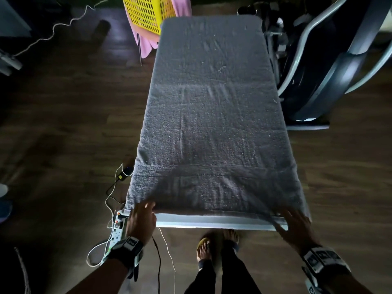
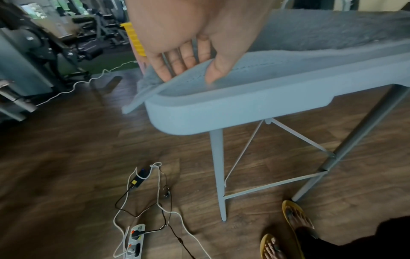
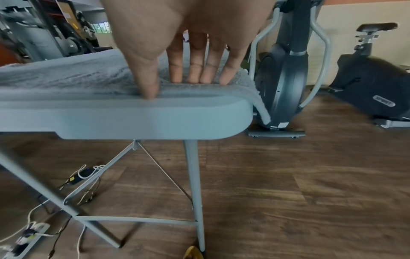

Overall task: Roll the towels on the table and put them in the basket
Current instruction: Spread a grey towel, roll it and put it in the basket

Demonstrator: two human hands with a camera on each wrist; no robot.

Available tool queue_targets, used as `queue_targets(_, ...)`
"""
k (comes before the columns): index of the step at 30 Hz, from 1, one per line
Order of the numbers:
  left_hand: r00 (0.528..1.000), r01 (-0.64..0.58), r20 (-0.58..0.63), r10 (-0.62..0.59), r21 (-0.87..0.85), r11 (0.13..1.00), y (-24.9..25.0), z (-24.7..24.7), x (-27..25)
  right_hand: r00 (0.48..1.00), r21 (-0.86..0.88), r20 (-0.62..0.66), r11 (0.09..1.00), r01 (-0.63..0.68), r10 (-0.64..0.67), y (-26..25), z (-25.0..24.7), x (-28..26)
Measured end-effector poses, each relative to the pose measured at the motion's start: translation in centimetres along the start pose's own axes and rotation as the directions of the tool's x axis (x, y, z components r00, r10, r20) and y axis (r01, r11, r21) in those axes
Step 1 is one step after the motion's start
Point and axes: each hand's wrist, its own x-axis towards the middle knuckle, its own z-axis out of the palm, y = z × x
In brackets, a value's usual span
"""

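Note:
A grey towel (image 1: 212, 124) lies spread flat over the whole length of the narrow grey table (image 1: 212, 222), hanging a little over both long sides. My left hand (image 1: 142, 217) is at the near left corner. In the left wrist view it (image 2: 188, 73) pinches the lifted near hem, thumb in front and fingers behind the towel (image 2: 321, 33). My right hand (image 1: 294, 225) is at the near right corner. There it (image 3: 173, 85) has straight fingers on the towel (image 3: 66, 75) and its thumb against the hem. The yellow basket (image 1: 146, 13) stands beyond the table's far left corner.
A pink cloth (image 1: 144, 43) hangs under the basket. An exercise machine (image 1: 318, 71) stands close along the table's right side, with a bike (image 3: 372, 84) further off. A power strip (image 1: 117, 228) and cables lie on the wooden floor by my left hand. My feet (image 1: 212, 245) are at the near end.

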Motion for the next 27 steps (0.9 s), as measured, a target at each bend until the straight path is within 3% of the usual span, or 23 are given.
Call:
queue_targets(5,0.997,-0.048,-0.065,0.048,-0.003,0.999,-1.0,-0.6,0.1,0.998,-0.016,0.053,0.999,0.044,-0.043,-0.3,0.5,0.3)
queue_targets(11,0.999,-0.053,-0.012,0.052,-0.049,0.997,-1.4,-0.8,0.9,0.998,0.067,-0.042,0.997,0.043,-0.041,-1.6,-0.7,1.1)
queue_targets(13,0.998,-0.065,0.000,0.066,-0.047,0.997,-1.3,-1.1,1.0,1.000,0.088,0.018,0.996,0.001,-0.003,-2.0,-1.3,1.7)
queue_targets(16,0.995,-0.096,-0.001,0.096,-0.051,0.994,-1.1,-1.6,0.9,0.997,0.043,0.043,0.997,0.056,-0.058,-2.1,-1.1,2.2)
queue_targets(20,0.995,-0.097,0.007,0.098,-0.056,0.994,-0.9,-1.8,1.0,0.977,0.172,-0.100,0.970,-0.170,0.189,0.8,-0.3,2.2)
queue_targets(22,0.998,-0.061,-0.027,0.058,-0.089,0.994,-0.9,-1.9,0.6,0.932,0.219,-0.074,0.917,-0.333,0.356,1.4,-0.5,1.0)
queue_targets(23,0.998,-0.035,-0.051,0.030,-0.104,0.994,-1.0,-1.8,0.4,0.926,0.227,-0.076,0.910,-0.345,0.370,1.3,-0.5,0.6)
queue_targets(27,0.999,0.008,-0.053,-0.013,-0.085,0.996,-1.2,-2.1,-0.9,0.950,0.246,-0.234,0.958,-0.149,0.208,-0.3,-0.7,-1.2)
